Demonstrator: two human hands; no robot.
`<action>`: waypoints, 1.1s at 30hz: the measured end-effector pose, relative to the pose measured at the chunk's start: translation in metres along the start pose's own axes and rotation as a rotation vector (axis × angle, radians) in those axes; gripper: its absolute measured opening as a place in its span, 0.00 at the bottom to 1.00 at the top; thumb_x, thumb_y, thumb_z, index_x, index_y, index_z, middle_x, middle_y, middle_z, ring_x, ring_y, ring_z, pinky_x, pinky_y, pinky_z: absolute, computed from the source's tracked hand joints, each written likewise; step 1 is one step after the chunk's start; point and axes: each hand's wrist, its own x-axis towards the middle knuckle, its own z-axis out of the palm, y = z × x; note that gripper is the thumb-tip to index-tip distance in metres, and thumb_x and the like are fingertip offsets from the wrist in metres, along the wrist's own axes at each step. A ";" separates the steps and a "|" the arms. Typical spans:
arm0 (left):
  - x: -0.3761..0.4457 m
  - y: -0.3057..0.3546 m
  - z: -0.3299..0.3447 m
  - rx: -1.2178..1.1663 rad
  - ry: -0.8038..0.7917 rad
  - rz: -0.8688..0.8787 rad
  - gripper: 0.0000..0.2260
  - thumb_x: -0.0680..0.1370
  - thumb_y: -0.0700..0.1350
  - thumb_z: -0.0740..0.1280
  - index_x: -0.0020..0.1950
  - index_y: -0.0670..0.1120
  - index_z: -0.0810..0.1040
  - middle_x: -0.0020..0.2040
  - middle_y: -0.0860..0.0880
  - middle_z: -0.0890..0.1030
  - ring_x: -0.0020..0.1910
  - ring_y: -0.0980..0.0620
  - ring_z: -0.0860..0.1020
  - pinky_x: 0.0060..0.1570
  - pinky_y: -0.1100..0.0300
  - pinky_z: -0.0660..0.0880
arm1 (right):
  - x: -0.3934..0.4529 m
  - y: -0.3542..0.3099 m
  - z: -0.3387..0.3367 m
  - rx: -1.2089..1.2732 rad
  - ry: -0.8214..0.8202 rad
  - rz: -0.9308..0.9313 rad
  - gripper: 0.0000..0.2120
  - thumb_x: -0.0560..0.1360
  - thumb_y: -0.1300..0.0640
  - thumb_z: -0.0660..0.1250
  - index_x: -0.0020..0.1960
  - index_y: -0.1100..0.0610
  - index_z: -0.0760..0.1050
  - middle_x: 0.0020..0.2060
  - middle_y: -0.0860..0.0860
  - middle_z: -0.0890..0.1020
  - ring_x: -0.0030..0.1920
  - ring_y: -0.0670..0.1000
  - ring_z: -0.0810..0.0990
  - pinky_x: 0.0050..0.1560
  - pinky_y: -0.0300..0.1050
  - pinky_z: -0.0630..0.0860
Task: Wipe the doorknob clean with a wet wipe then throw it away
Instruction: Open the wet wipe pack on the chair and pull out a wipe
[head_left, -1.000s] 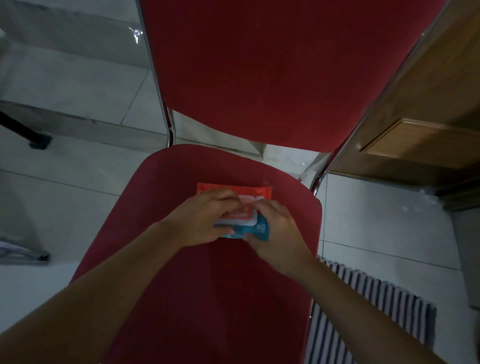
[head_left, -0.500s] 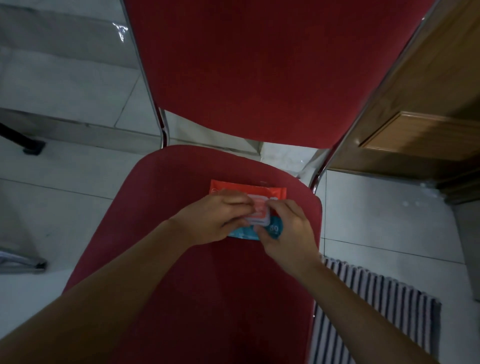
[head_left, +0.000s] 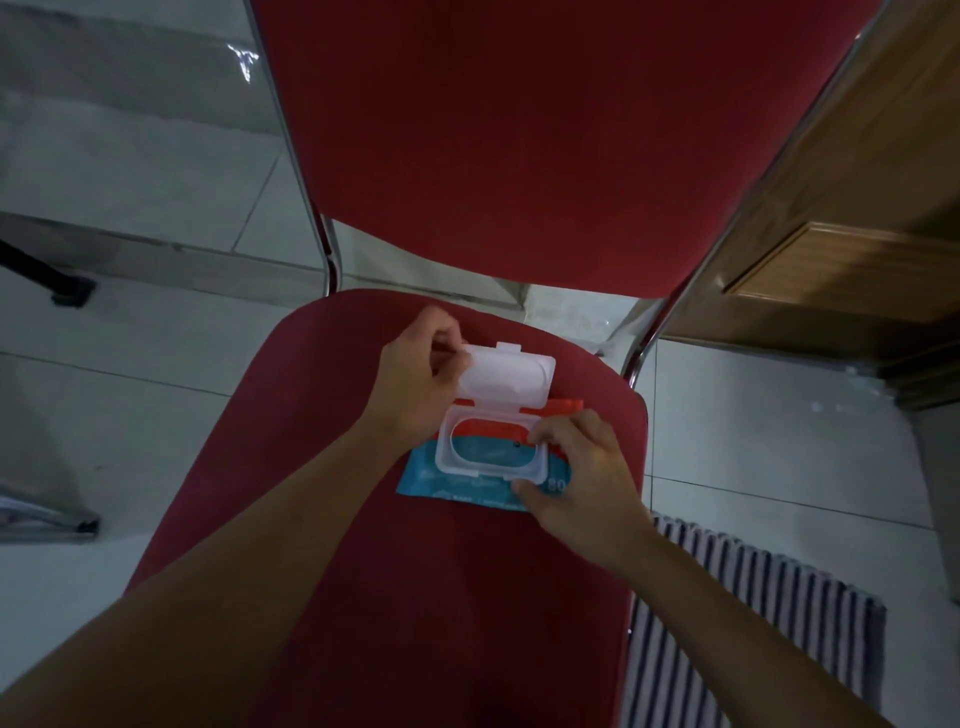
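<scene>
Left hand (head_left: 415, 374) pinching the near-left corner of the flip lid (head_left: 506, 378), holding it swung up and open. Right hand (head_left: 582, 478) clamped on the right end of the wet-wipe pack (head_left: 467, 486), thumb on the near edge, fingertips (head_left: 550, 434) curled over the rim of the white dispenser frame (head_left: 491, 444). Pack lying flat on the chair seat (head_left: 311, 441), toward the back of it, just ahead of the gap below the backrest (head_left: 519, 130).

Early going, by the look of it. Lid up, oval opening exposed, but no wipe drawn out; inside the opening only the pack's own red and teal showing, possibly a seal sticker, hard to tell. Left to do, judged from here: pull one wipe, reach the doorknob, wipe it, bin it. No doorknob in sight, no bin either. Wooden door panel (head_left: 857, 249) off to the right of the chair, knob out of frame.

Count: two hands, one pack, one lid, one chair, one striped mat (head_left: 753, 623) on the tiles right of the seat, zero loose wipes.
</scene>
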 end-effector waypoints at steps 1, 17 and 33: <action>-0.002 -0.002 0.001 0.030 -0.011 0.009 0.08 0.73 0.31 0.64 0.40 0.44 0.73 0.39 0.52 0.76 0.36 0.64 0.74 0.37 0.77 0.69 | 0.000 0.000 0.000 0.000 0.003 0.002 0.18 0.61 0.55 0.73 0.49 0.52 0.73 0.47 0.47 0.70 0.50 0.49 0.70 0.51 0.47 0.72; -0.031 -0.005 0.012 0.255 -0.348 0.101 0.21 0.62 0.48 0.78 0.53 0.47 0.82 0.75 0.42 0.51 0.75 0.45 0.49 0.74 0.50 0.55 | -0.003 -0.004 0.000 0.138 -0.005 0.119 0.19 0.62 0.59 0.75 0.52 0.51 0.76 0.49 0.46 0.69 0.54 0.48 0.67 0.58 0.54 0.70; -0.024 0.002 -0.008 0.167 -0.300 0.032 0.05 0.68 0.34 0.71 0.40 0.44 0.81 0.63 0.47 0.71 0.66 0.62 0.58 0.71 0.64 0.49 | -0.001 -0.004 -0.003 0.156 -0.019 0.130 0.21 0.62 0.58 0.76 0.53 0.51 0.77 0.50 0.47 0.70 0.55 0.48 0.68 0.59 0.55 0.70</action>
